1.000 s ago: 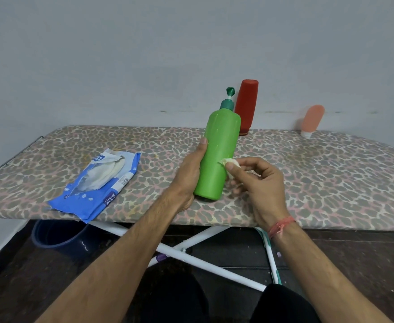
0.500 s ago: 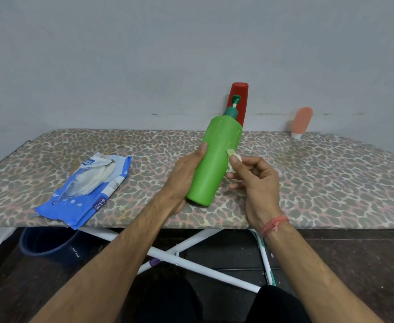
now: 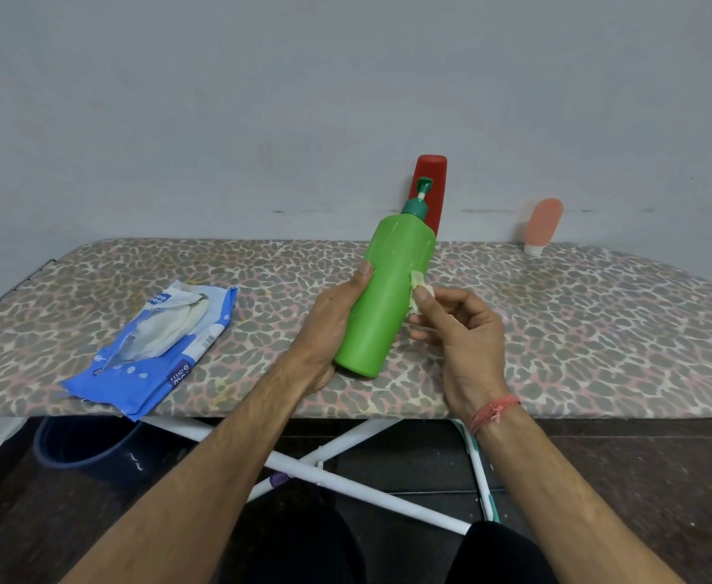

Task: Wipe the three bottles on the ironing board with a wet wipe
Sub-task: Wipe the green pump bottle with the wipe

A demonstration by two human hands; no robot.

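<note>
Green bottle (image 3: 390, 297) (tilted) gripped by left hand (image 3: 329, 326); right hand (image 3: 459, 330) pinches wipe (image 3: 418, 288) against it.

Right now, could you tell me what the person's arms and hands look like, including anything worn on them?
Both forearms are bare, with no sleeves, gloves, rings or watch visible. The left hand wears nothing. The right hand has a red thread band, several strands thick, wound around its wrist.

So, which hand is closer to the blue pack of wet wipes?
The left. The left hand holds the green bottle, just right of the blue wipes pack. The right hand is on the bottle's far side, pressing a wet wipe to it.
</note>
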